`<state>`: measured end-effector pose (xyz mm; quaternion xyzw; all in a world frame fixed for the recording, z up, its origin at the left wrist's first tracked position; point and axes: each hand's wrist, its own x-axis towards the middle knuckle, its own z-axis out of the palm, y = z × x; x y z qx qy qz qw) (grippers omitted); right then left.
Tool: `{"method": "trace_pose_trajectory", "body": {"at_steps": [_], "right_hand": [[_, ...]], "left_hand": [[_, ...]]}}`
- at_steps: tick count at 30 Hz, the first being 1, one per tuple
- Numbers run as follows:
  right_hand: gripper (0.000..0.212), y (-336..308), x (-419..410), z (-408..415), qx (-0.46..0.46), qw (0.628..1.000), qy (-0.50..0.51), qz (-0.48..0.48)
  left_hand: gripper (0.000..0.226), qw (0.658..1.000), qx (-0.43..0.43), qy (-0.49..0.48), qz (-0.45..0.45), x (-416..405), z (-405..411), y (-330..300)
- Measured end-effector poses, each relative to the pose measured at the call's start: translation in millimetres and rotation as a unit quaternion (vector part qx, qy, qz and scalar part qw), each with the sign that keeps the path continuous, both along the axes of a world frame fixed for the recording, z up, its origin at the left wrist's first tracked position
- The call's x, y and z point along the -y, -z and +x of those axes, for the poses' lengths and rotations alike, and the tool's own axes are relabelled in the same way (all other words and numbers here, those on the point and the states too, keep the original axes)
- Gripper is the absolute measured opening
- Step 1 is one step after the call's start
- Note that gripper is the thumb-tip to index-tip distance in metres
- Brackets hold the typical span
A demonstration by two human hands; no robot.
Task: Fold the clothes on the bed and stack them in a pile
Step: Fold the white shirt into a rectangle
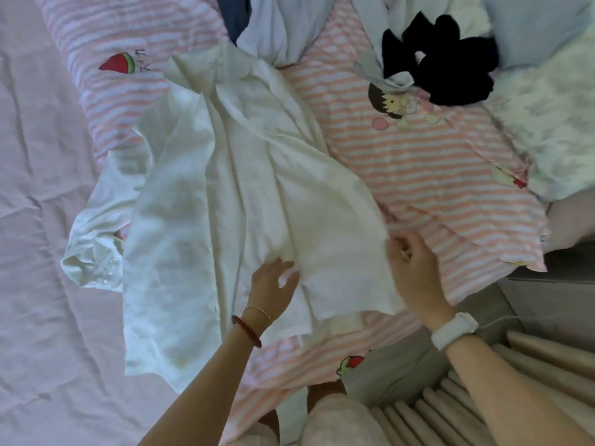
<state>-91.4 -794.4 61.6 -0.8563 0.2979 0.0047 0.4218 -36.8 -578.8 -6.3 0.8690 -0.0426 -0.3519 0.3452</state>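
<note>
The bed (38, 220), covered by a pale pink wrinkled sheet, fills the left and centre of the view. A pink-and-white striped quilt with cartoon prints (418, 175) lies across its middle and right.

On the quilt, centre-left, rests the white lightweight woven garment (206, 201). It is spread lengthwise from far to near, with one crumpled sleeve (93, 239) trailing off its left edge onto the sheet. It is creased and not yet folded into a compact shape.

At the far edge lies a heap of pale blue-white fabric (283, 27). To the far right sits a bunched black garment (450, 66), well apart from the white one.

The left hand (273, 284) rests flat on the near part of the white garment, fingers spread and relaxed, pressing the cloth down. The right hand (415, 268) has its fingers curled at the garment's near right edge and appears to pinch that edge.

Judged step: the first fold of the white garment is in preparation; no finished pile is visible. The next move likely calls for carrying the pinched right edge across toward the left while the left hand anchors the cloth, then tucking in the loose sleeve.
</note>
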Motion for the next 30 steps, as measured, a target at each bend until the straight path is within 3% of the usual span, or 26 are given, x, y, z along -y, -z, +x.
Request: {"method": "trace_pose_trajectory", "body": {"at_steps": [1,3,4,5,7,9,11,13,14,17,19,21,23,27,30], "right_hand": [[0.009,-3.5,-15.1,-0.9,-0.056,0.986,-0.136,0.075],[0.021,-2.2,-46.9,-5.6,-0.186,0.894,-0.353,0.204],[0.024,3.6,-55.7,-9.0,-0.217,0.859,-0.393,0.246],[0.024,9.5,-59.2,-11.6,-0.229,0.849,-0.38,0.287],[0.021,19.7,-54.4,-12.7,-0.184,0.897,-0.246,0.318],[0.023,35.0,-39.0,-14.0,-0.108,0.974,-0.067,0.188],[0.028,52.1,-27.3,-15.7,-0.09,0.992,0.056,0.069],[0.023,67.6,-26.1,-14.0,-0.129,0.986,0.059,0.082],[0.014,73.4,-29.3,-11.6,-0.146,0.982,0.036,0.111],[0.026,78.8,-38.4,-4.1,-0.154,0.98,-0.003,0.129],[0.02,71.7,-30.5,-2.8,-0.112,0.987,0.044,0.107],[0.018,60.0,-9.2,-3.7,-0.058,0.991,0.098,0.071],[0.017,47.6,22.8,-2.1,-0.033,0.993,0.107,0.035],[0.026,25.6,96.6,18.1,-0.05,0.995,0.041,-0.081],[0.03,7.4,157.1,44.7,-0.049,0.977,0.052,-0.2]], "left_hand": [[0.032,0.994,-0.028,-0.095,-0.039,-0.4,4.6,-1.9],[0.025,0.943,-0.152,-0.263,-0.138,-4.5,14.9,-8.8],[0.026,0.9,-0.22,-0.323,-0.192,-6.3,18.6,-11.4],[0.032,0.864,-0.268,-0.358,-0.231,-8.7,21.5,-11.4],[0.055,0.856,-0.312,-0.328,-0.25,-11.7,24.8,-11.9],[0.068,0.865,-0.326,-0.304,-0.232,-10.3,24.4,-13.2],[0.047,0.885,-0.281,-0.324,-0.179,-6.5,20.6,-14.0],[0.021,0.939,-0.172,-0.285,-0.086,-7.0,14.4,-11.9],[0.018,0.95,-0.122,-0.28,-0.071,-7.7,9.0,-10.1],[0.025,0.931,-0.029,-0.357,-0.063,-14.1,0.3,-11.3],[0.017,0.929,0.017,-0.368,0.018,-17.5,-2.0,-13.6],[0.031,0.94,0.033,-0.321,0.115,-15.2,-3.6,-17.1],[0.051,0.953,0.065,-0.258,0.143,-3.1,-1.6,-25.1],[0.056,0.977,0.153,-0.062,0.135,52.7,19.9,-37.8],[0.054,0.979,0.177,0.044,0.094,107.9,50.4,-43.3]]}}
